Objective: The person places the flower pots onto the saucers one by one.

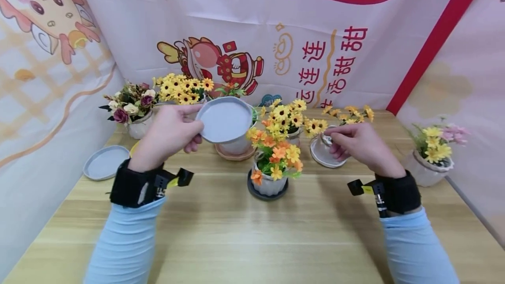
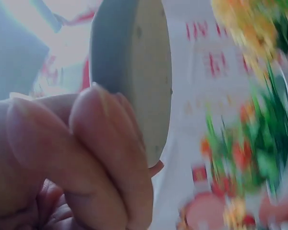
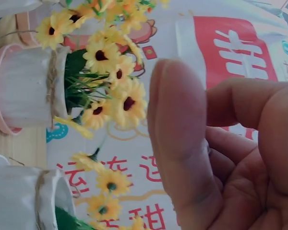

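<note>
My left hand (image 1: 169,130) pinches a pale grey-blue plant saucer (image 1: 225,119) by its left edge, raised above the table and tilted toward the head view. In the left wrist view, the saucer's rim (image 2: 156,72) rises beyond the curled fingers (image 2: 110,139). My right hand (image 1: 360,146) is loosely curled beside a white flowerpot (image 3: 14,199) with orange-yellow flowers. That pot stands on a white saucer (image 1: 321,156). The right wrist view shows a gap between fingers and pot, with nothing visible in the grip. Front centre, an orange-flowered pot (image 1: 272,185) sits on a dark saucer (image 1: 258,193).
Another grey-blue saucer (image 1: 105,162) lies at the table's left edge. Potted purple-and-white flowers (image 1: 138,128) and yellow flowers (image 1: 179,89) stand at the back left. A pink-and-yellow flowerpot (image 1: 428,172) is at the right edge. A printed cloth (image 1: 236,16) hangs behind the table.
</note>
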The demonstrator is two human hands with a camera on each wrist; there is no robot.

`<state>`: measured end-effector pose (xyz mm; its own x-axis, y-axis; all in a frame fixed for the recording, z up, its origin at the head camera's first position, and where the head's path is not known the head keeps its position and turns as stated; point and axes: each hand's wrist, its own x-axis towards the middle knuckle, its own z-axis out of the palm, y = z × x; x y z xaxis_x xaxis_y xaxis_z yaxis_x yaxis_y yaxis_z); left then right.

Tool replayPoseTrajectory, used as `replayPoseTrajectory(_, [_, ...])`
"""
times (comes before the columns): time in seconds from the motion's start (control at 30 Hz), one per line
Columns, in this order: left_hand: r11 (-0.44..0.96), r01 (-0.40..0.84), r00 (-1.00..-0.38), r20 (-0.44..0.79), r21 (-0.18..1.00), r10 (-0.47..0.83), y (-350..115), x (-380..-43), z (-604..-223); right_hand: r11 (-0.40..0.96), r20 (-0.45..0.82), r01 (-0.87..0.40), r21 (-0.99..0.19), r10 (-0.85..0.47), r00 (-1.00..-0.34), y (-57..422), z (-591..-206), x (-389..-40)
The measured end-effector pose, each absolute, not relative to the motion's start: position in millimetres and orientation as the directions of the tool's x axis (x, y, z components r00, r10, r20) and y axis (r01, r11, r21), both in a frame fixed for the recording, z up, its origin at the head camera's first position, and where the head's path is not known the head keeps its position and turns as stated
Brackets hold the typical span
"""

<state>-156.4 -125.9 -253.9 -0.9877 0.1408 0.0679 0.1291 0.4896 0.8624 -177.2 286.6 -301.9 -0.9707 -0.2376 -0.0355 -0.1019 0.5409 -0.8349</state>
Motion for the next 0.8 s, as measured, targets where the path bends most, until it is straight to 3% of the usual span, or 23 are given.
replayPoseTrajectory(0.47, [0.436,0.189,-0.922,0.006,0.880,0.388,23.8,-128.6,-241.1,0.518,0.004,-0.084,-0.851,-0.154,-0.988,332.0,-284.4,-139.1])
replayPoseTrajectory(0.8, [0.453,0.219,-0.866,-0.041,0.864,0.498,99.7,-112.7,-320.5,0.612,-0.143,0.022,-0.791,-0.151,-0.978,380.0,-320.2,-140.9])
